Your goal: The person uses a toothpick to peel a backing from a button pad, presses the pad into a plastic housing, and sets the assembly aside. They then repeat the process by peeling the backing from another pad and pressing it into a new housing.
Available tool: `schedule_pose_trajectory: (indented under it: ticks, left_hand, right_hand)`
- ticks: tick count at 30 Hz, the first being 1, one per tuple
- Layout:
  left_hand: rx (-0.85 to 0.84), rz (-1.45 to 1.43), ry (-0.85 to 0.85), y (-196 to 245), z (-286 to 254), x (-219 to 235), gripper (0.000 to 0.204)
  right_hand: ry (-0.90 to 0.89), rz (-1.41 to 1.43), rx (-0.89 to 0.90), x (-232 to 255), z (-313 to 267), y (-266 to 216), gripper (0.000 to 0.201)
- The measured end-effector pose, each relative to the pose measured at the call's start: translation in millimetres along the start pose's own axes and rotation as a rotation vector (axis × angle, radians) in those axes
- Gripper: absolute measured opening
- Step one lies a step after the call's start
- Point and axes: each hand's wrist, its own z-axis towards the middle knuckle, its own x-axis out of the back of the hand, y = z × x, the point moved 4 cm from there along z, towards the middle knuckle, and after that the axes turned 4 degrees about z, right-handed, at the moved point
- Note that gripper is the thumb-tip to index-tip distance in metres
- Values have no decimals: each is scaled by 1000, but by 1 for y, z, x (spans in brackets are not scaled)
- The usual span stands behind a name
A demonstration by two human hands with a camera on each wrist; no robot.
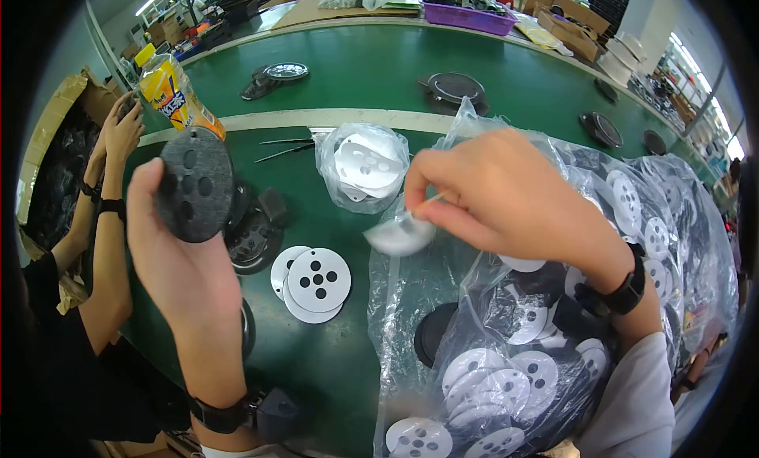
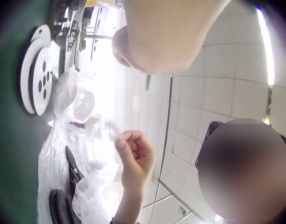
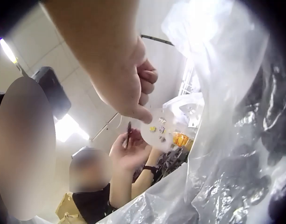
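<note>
My left hand (image 1: 183, 272) holds up a black round disc (image 1: 195, 213) with several holes in its face, thumb at its left edge and the fingers hidden behind it. Between thumb and forefinger, my right hand (image 1: 506, 193) pinches a thin white disc (image 1: 399, 238), motion-blurred in the head view. Holes show through that same white disc (image 3: 152, 138) in the right wrist view. On the green table between the hands lies a small pile of white perforated discs (image 1: 319, 282). Behind it sits a clear bag of white discs (image 1: 368, 169).
Large clear plastic bags (image 1: 490, 300) with white discs and black parts cover the right side. Black round parts (image 1: 253, 241) lie beyond my left wrist, near tweezers (image 1: 285, 148) and a juice bottle (image 1: 178, 94). Another person's hands (image 1: 122, 126) work at the left.
</note>
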Motion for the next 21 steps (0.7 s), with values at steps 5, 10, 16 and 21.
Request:
schedule_pose_trajectory:
  ticks: [5,10,16,21]
  left_hand:
    - [90,7,-105,-6,-14,-17,12]
    - [106,64,-88,-7,-19,-23,8]
    - [66,62,-80,-7,-20,-24,7]
    - [54,40,-119,-8,-20,-24,5]
  right_hand:
    - [243,39,-150,-10,1,17,9]
    - [312,-141,-65,-21,12,10,12]
    - [320,-371,-22,-41,45,9,21]
    - [406,-384,22,-27,46,5,26]
